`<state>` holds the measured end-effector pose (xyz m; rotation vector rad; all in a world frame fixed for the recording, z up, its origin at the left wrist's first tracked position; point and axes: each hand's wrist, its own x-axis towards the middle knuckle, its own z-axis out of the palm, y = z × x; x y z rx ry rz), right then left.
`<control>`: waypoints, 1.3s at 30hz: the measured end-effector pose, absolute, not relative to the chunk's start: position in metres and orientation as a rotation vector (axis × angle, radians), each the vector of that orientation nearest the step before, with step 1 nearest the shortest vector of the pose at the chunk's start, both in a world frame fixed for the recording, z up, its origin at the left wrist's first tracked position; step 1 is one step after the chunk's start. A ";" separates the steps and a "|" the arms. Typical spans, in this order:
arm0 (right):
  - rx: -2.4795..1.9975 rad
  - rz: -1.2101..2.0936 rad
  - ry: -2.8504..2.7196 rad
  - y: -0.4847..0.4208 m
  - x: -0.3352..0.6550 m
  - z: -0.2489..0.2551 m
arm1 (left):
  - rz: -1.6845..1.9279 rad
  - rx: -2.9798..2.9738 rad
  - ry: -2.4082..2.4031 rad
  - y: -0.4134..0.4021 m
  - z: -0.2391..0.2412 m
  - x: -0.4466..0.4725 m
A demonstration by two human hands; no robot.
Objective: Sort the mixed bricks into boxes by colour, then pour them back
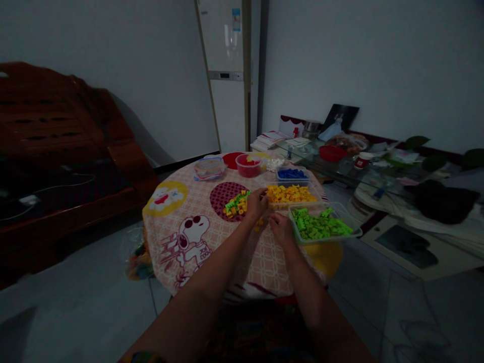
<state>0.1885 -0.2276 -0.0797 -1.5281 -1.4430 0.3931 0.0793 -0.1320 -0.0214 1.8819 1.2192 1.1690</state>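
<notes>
My left hand (pixel 257 203) is at the near left corner of a clear box of yellow toy bricks (pixel 291 193), its fingers drawn together; what they hold, if anything, is too small to make out. Close by on the right, my right hand (pixel 282 228) has its fingers curled in beside a clear tray of green toy bricks (pixel 321 224), and its grip is also unclear. A cluster of mixed yellow and green bricks (pixel 236 204) lies on the cloth left of my left hand. Some yellow pieces (pixel 259 225) rest between my hands.
Farther back on the round cloth-covered table (pixel 242 257) stand a box of blue bricks (pixel 292 174), a round tub with red pieces (pixel 248 165), a pile of white pieces (pixel 275 162) and a lidded clear container (pixel 209 169). A cluttered glass table (pixel 302 151) adjoins on the right.
</notes>
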 end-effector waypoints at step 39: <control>-1.552 0.411 -1.403 -0.231 0.186 -0.076 | 1.161 1.993 1.461 -0.164 -0.055 0.026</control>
